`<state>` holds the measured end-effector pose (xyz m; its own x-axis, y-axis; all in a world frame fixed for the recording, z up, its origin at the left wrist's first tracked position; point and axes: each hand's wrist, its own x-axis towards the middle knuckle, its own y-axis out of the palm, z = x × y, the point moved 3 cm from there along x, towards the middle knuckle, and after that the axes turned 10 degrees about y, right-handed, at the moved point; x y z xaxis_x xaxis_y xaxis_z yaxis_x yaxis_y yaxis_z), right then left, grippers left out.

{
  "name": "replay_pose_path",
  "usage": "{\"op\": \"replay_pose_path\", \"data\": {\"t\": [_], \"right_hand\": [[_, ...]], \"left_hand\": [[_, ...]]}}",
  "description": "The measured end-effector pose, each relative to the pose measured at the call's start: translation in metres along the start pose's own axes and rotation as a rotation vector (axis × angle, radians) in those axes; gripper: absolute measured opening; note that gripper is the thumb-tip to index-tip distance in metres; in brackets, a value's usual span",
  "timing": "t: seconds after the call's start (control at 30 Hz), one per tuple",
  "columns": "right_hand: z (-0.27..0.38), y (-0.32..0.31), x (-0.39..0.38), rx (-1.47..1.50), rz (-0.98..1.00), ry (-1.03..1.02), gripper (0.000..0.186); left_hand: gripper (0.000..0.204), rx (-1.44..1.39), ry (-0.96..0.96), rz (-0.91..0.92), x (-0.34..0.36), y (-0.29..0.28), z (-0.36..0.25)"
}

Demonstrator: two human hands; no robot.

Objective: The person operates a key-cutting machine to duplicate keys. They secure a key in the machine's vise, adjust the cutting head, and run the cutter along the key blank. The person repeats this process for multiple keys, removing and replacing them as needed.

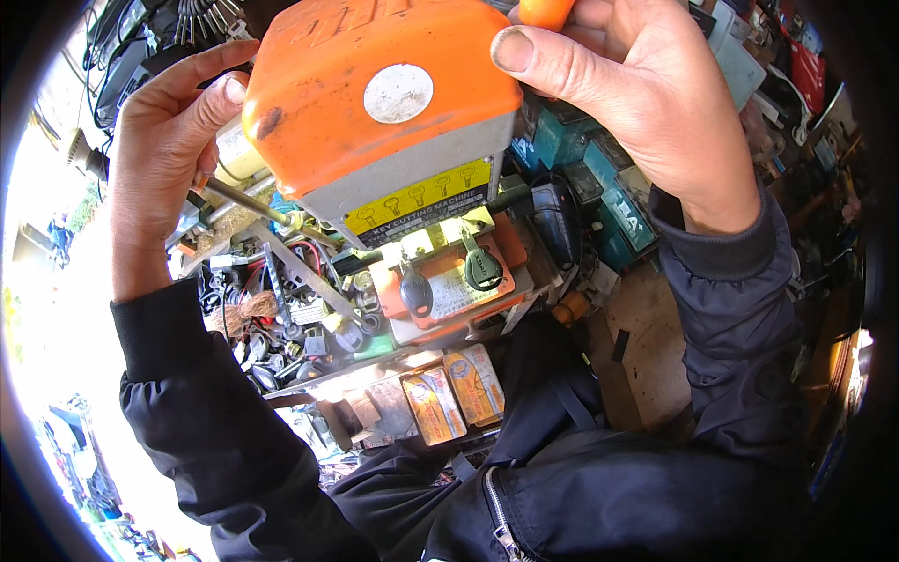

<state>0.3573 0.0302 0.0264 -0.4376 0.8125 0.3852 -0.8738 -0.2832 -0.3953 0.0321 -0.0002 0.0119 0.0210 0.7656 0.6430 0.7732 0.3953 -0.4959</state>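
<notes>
An orange-topped machine sits at the upper centre of the frame, its grey lower body carrying a yellow label with a row of key drawings, and a pale round sticker on its hood; below the label, two black-headed keys, the left key and the right key, sit side by side at the clamps, heads pointing down the frame over an orange-edged base.

The person's hands are apart, one on each side of the hood; the left hand, upper left, has its thumb and fingers bent at the hood's left side, though I can't tell whether they grip anything; the right hand, upper right, has its thumb by the hood's right edge, next to an orange knob cut off by the frame's top, and I can't tell whether it is gripped.

Left of the base, small parts and a coppery wire bundle crowd the surface; to the right stand teal cases; lower centre, two yellow-and-white boxes lie near the person's dark trousers.
</notes>
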Motion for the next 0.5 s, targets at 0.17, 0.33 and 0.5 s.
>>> {"op": "replay_pose_path", "data": {"t": [0.17,0.33,0.5], "right_hand": [[-0.003,0.005,0.015,0.109,0.083,-0.111,0.032],[-0.007,0.001,0.002,0.028,-0.047,-0.033,0.033],[-0.015,0.0,-0.007,-0.079,-0.151,-0.166,0.034]], "left_hand": [[0.047,-0.003,0.054,0.013,0.0,-0.003,0.009],[0.045,0.1,0.056,0.03,0.007,0.003,0.0],[0.063,0.095,0.09,0.165,0.015,0.018,-0.019]]}}
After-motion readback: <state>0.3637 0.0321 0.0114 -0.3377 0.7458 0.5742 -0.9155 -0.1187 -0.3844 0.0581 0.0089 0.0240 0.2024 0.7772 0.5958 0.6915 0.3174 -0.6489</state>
